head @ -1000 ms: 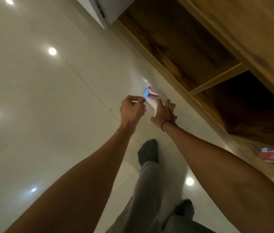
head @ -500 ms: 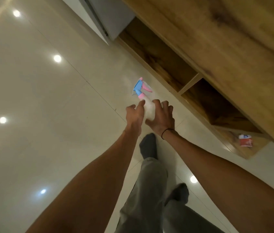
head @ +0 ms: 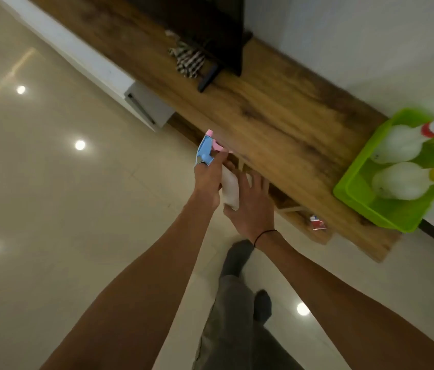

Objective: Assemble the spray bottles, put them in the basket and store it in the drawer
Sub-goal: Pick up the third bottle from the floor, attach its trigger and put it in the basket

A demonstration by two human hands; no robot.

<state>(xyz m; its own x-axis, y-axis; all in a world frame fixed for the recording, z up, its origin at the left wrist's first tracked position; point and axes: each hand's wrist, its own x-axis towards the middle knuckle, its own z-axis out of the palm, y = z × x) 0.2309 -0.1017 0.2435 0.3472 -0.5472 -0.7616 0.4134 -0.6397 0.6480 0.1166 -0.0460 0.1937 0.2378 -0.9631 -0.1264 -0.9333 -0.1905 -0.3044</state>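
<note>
A white spray bottle [head: 230, 188] with a blue and pink trigger head [head: 206, 150] is held in front of the wooden cabinet. My left hand [head: 208, 180] grips it at the neck, just under the head. Around the bottle's body and base sits my right hand [head: 250, 206], fingers spread. A green basket [head: 357, 193] stands on the cabinet top at the right, with two white bottles [head: 399, 180] lying in it, one with a red collar, one with a yellow one.
The wooden cabinet top [head: 277, 124] runs diagonally, with open shelves below it holding a small red packet [head: 317, 224]. A dark screen [head: 218, 30] and a striped cloth [head: 187, 61] sit on it. A white unit [head: 141, 102] stands beyond. My legs are on the glossy tiled floor.
The view has risen from the floor to above the cabinet top, bringing the green basket into sight. Both hands have lifted the bottle off the floor.
</note>
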